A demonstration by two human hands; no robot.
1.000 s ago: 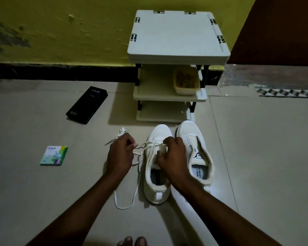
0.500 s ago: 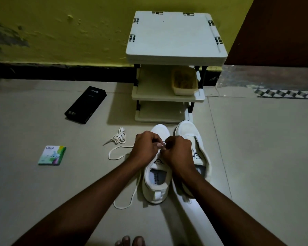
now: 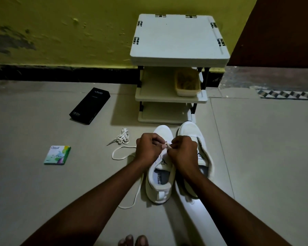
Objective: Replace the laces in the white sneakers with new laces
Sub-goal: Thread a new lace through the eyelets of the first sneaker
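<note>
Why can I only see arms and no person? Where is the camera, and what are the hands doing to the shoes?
There is no machine here, just a person. The camera sits on their head and looks down, so you see only their two arms reaching out and their toes at the bottom edge. The left hand and the right hand meet over a white sneaker. Both pinch a white lace just above the shoe's tongue. More lace trails in loops on the floor to the left of that shoe. The second sneaker stands close beside the first, on its right. Also on the floor are a bundled lace, a black box and a small green packet. A white shelf rack stands by the yellow wall, with a tub on its middle shelf.
</note>
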